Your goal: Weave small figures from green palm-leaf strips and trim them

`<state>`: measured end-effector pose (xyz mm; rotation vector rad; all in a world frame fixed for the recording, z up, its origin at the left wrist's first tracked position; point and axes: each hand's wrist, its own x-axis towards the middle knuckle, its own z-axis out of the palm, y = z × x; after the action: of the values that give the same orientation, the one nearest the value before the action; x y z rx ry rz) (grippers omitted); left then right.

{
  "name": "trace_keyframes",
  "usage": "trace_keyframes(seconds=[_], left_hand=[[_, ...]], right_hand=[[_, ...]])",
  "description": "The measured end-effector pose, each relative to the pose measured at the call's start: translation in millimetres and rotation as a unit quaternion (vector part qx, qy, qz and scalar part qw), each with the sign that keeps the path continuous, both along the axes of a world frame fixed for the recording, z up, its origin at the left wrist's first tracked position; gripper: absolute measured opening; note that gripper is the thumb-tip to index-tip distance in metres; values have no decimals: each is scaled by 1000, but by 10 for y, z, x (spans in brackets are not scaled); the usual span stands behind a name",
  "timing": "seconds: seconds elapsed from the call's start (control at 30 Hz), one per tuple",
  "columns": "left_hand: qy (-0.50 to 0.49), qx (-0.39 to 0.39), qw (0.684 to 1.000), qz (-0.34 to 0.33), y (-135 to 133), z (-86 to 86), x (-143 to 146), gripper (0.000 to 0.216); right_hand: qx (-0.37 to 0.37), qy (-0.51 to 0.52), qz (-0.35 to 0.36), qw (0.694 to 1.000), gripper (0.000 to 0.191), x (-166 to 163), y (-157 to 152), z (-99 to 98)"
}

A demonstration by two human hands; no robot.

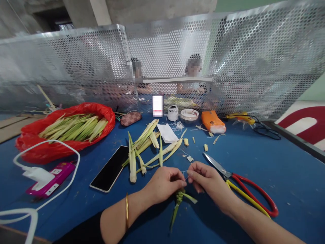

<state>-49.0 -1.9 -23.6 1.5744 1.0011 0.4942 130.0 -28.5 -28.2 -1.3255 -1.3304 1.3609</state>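
Hold thread (187, 173) clamped in left hand (162, 184) and right hand (207, 179), as shown lower centre. Pull taut evenly above braid (179, 196).

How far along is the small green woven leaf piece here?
Done: a short knotted section of the small green woven leaf piece is plaited. In hand: the left hand and right hand pinch a thin white thread just above it. Left: its long leaf tails are unwoven, and cut pale-green leaf strips lie unused on the blue table.
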Motion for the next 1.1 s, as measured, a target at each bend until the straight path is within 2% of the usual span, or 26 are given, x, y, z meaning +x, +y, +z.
trace_keyframes(seconds=[0.07, 0.13, 0.2, 0.3, 0.37, 0.4, 0.53, 0.6, 0.63, 0.77, 0.97, 1.1], left_hand=[[-15, -14, 1000, -1, 4, -10, 2, 9], [-30, -24, 999, 0, 6, -19, 4, 7], [-42, -37, 998, 4, 5, -28, 6, 6], [-66, -72, 995, 12, -2, -35, 11, 7], [-79, -86, 993, 15, -5, -36, 11, 9], [-83, -88, 993, 16, -5, -35, 10, 11], [-93, -67, 993, 10, 1, -42, 1, 10], [-92, -49, 995, 1, 5, -46, -2, 8], [-88, -41, 995, -1, 6, -47, -1, 7], [-86, -35, 996, 2, 8, -37, 10, 10], [-97, -67, 993, 32, 25, -34, 22, 20], [-120, -73, 989, 49, 55, -61, 14, 22]], right_hand=[[49, -52, -58, 996, 25, 82, 57, -24], [121, -137, -111, 977, 20, 168, 109, -62], [201, -241, -140, 939, 18, 238, 141, -96], [299, -379, -158, 862, 29, 294, 142, -97], [331, -415, -131, 837, 19, 305, 125, -65], [335, -408, -102, 843, 17, 303, 115, -48], [308, -314, 34, 898, 17, 230, 74, -35], [306, -295, 83, 901, 21, 167, 61, -69], [313, -294, 95, 898, 17, 137, 57, -88], [347, -281, 95, 890, 16, 73, 45, -99], [341, -309, 84, 884, 15, 83, -20, 12], [371, -333, 115, 859, 17, 59, -74, 42]])
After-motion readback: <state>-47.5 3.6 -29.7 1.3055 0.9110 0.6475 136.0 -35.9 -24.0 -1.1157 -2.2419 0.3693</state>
